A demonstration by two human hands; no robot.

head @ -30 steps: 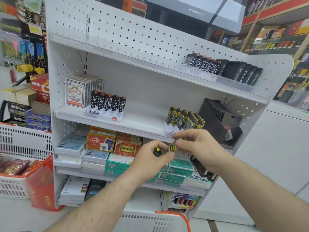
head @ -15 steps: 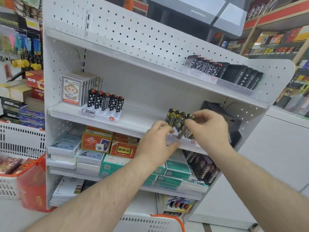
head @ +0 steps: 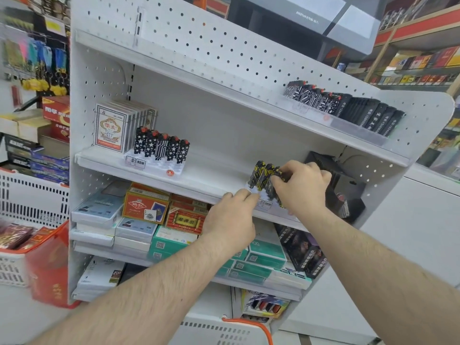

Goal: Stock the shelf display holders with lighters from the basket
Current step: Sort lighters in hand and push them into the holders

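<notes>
- The right hand [head: 302, 188] reaches onto the middle shelf [head: 211, 175], its grip pinched on a black-and-yellow lighter [head: 277, 179] at the right end of the yellow-patterned lighter row [head: 261, 175].
- That row stands upright in a clear display holder [head: 261, 200] at the shelf's front edge; the right hand hides how far the row runs.
- The left hand [head: 230, 220] lies just left of and below the holder, fingertips [head: 245, 194] curled against its front lip; whether this grip clamps the holder or only touches it I cannot tell.
- Well to the left of the holder, on the same shelf, stands a row of black star-print lighters [head: 161, 148] in another clear holder, with boxed playing cards [head: 109, 128] behind them.
- Above the holder, on the top shelf, is a row of black-and-white patterned lighters [head: 313, 98] next to plain black ones [head: 371, 115].
- Below the holder sit stacked cartons, red [head: 146, 204] and teal [head: 266, 252].
- Further below it, at the bottom edge of the view, is a white basket with an orange handle [head: 251, 327]; a second white basket [head: 29, 195] is far to the left.
</notes>
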